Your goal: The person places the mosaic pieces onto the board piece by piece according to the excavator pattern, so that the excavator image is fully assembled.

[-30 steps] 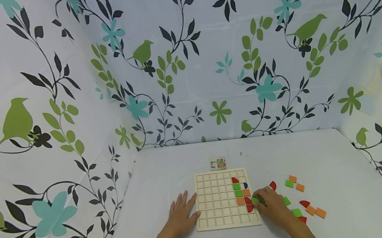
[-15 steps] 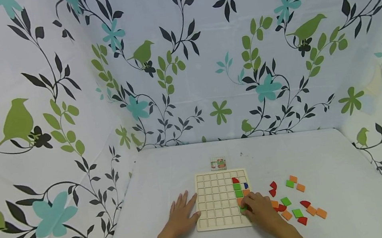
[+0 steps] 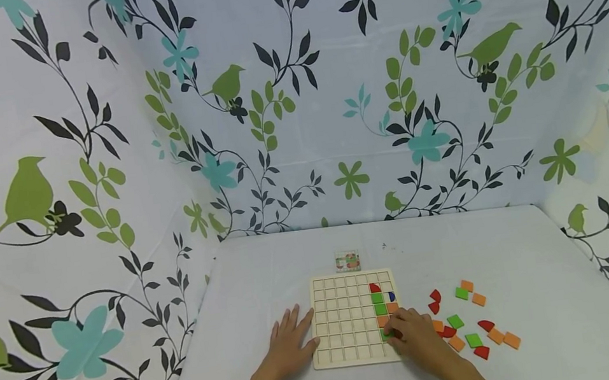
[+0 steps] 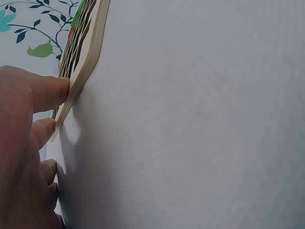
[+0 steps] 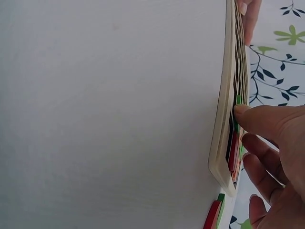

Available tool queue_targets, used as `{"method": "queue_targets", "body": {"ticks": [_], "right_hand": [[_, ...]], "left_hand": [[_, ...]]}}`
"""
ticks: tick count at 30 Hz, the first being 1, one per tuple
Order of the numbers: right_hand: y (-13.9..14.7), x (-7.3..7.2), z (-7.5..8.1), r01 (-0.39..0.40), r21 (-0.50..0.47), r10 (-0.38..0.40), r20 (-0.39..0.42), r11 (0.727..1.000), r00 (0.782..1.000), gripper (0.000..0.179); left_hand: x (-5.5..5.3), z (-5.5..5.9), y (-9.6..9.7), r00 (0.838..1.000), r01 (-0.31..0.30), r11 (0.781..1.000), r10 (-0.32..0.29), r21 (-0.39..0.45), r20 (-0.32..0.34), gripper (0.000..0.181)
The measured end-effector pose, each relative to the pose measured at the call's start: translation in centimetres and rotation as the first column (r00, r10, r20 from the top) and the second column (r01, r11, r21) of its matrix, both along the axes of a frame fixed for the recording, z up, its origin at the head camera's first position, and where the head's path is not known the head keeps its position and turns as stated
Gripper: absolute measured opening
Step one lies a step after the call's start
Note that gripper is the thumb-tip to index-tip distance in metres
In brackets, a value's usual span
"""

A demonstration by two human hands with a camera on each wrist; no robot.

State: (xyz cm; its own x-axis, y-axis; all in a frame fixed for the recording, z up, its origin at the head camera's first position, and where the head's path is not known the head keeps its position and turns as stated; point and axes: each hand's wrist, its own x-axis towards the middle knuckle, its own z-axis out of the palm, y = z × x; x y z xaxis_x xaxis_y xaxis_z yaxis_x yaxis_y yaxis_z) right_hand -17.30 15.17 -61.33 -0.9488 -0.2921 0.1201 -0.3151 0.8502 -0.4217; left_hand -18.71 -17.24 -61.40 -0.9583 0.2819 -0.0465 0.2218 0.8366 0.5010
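A square wooden grid board [image 3: 346, 328] lies flat on the white table. My left hand [image 3: 289, 344] rests along its left side with fingers spread; in the left wrist view the thumb [image 4: 51, 93] touches the board's edge. Over the lower right part of the board, my right hand [image 3: 414, 334] holds a green square tile [image 3: 384, 335] between thumb and fingers, low at a grid cell. Above it on the board sit an orange tile [image 3: 383, 321], green squares [image 3: 379, 304], a red quarter-round piece [image 3: 374, 287] and a small blue piece [image 3: 392, 296]. The right fingers hide some cells.
Loose orange squares [image 3: 512, 340], green squares [image 3: 474, 340] and red quarter-round pieces [image 3: 482, 353] lie right of the board. A small printed picture card [image 3: 347, 261] lies beyond its far edge. Patterned cloth [image 3: 291, 172] surrounds the table [image 3: 559, 285].
My right hand has moved left from the board's right edge onto the grid, carrying the green square tile. Over the last half second it has barely moved. The left hand stays put.
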Motion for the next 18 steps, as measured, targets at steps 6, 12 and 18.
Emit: {"method": "queue_targets", "body": {"ticks": [6,12,18], "right_hand": [[0.2,0.0,0.1,0.016,-0.027,-0.016,0.005,1.000,1.000,0.017],[2.0,-0.7,0.8,0.150,-0.077,-0.144,0.078,0.986,0.986,0.012],[6.9,-2.1,1.1,0.315,-0.099,-0.309,0.075,0.944,0.948,0.026]], "left_hand": [[-0.1,0.0,0.0,1.000,0.001,1.000,-0.001,0.008,0.002,0.064],[-0.2,-0.4,0.0,1.000,-0.002,1.000,0.002,0.000,0.001,0.064],[-0.1,-0.3,0.0,1.000,-0.002,1.000,0.002,0.008,0.008,0.064]]}}
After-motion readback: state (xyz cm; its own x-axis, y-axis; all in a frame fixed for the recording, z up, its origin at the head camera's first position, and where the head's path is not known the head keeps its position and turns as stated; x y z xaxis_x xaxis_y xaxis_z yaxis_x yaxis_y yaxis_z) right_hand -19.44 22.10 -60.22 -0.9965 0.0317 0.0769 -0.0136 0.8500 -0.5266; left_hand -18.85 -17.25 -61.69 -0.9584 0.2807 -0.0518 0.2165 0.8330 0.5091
